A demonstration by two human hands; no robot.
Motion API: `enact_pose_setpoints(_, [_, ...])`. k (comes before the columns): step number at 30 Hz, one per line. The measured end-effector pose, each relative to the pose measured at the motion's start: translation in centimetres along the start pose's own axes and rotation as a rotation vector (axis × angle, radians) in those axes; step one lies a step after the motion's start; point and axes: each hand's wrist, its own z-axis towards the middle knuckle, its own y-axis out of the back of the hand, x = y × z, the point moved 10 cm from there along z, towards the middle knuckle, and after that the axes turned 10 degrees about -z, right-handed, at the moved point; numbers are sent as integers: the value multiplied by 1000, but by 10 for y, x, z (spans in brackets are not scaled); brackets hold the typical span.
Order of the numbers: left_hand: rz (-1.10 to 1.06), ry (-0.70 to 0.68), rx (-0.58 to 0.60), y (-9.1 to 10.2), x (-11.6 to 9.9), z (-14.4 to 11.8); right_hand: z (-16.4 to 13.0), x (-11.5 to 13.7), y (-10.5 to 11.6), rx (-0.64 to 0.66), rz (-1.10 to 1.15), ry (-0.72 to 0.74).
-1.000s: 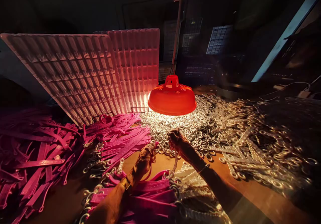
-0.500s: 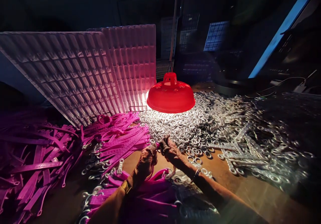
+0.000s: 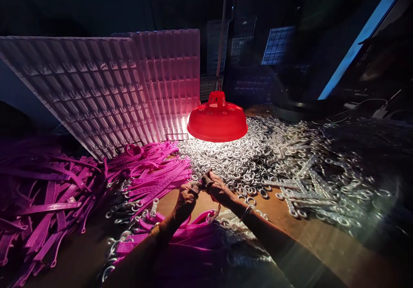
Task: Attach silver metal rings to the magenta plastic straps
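My left hand [image 3: 186, 196] is closed in a pinch over the middle of the table. A pink strap [image 3: 189, 220] seems to run down from it, its end hidden by the fingers. Against its fingertips my right hand [image 3: 221, 191] is also closed, and whatever it grips is too small and covered to make out. Dark wraps cover some fingertips on both hands. Below the wrists lies a bundle of pink straps [image 3: 196, 247] with metal rings at their ends. Just beyond the fingers spreads a heap of silver ring links [image 3: 240, 163].
A lit red lamp [image 3: 217, 122] hangs low above the rings. Pink straps [image 3: 155, 171] are piled left of my hands, with a larger pile [image 3: 48, 210] at far left. Ribbed translucent panels [image 3: 129, 90] stand behind. More metal pieces [image 3: 322, 189] lie to the right.
My hands have drawn closer together, hiding the pink bit that showed between the fingertips. The whole view has shifted slightly.
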Motion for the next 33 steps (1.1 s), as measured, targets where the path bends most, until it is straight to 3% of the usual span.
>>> enact_pose_setpoints(3, [-19, 46, -13, 2, -16, 4, 4, 30, 6, 5, -46, 150])
enact_pose_setpoints(6, [-40, 198, 38, -5, -36, -1, -9, 50, 1, 149, -131, 161])
enact_pose_setpoints(9, [59, 335, 139, -16, -57, -22, -44, 66, 0, 224, -371, 223])
enact_pose_setpoints(12, [144, 357, 286, -28, -65, -48, -86, 71, 6, 137, -543, 268])
enact_pose_setpoints(16, [41, 380, 418, -39, -40, -87, -135, 28, -1, 185, -405, 44])
enact_pose_setpoints(21, [-170, 526, 427, -44, -2, -136, -179, -17, -18, 247, -122, -188])
enact_pose_setpoints(24, [-251, 564, 423, -49, 0, -154, -190, -16, -27, 283, -48, -230])
enact_pose_setpoints(28, [-297, 523, 393, -51, -3, -158, -187, 5, -33, 312, -27, -186])
enact_pose_setpoints(33, [-311, 561, 309, -41, 21, -157, -182, 18, -41, 414, -79, -148])
